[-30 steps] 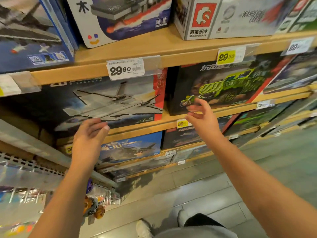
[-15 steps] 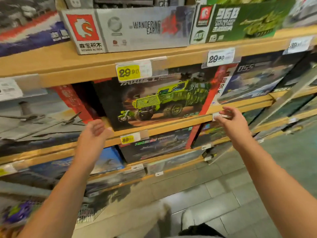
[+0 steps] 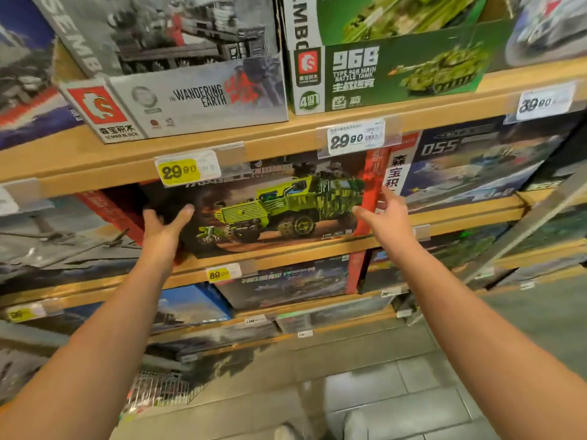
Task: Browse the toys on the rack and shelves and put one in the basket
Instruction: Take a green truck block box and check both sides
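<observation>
A toy box picturing a green army truck (image 3: pixel 273 211) stands on the middle wooden shelf (image 3: pixel 286 252), facing out. My left hand (image 3: pixel 162 230) is at the box's left edge, with the thumb lying on its front face and the fingers spread beside the edge. My right hand (image 3: pixel 386 217) reaches the red right edge of the same box, fingers straight and touching it. Neither hand holds anything. Some wire mesh (image 3: pixel 158 387), perhaps a rack or basket, shows at the lower left near the floor.
Above are a grey "Wandering Earth" box (image 3: pixel 197 96) and a green tank box (image 3: pixel 397 68). A blue warship box (image 3: pixel 470 163) stands to the right of the truck box and a grey jet box (image 3: pixel 63 242) to its left. More boxes fill the lower shelves. Tiled floor (image 3: pixel 381 392) lies below.
My view has shifted right along the shelves, from the jet box to the truck box. Both hands have risen and closed in on the two sides of the truck box.
</observation>
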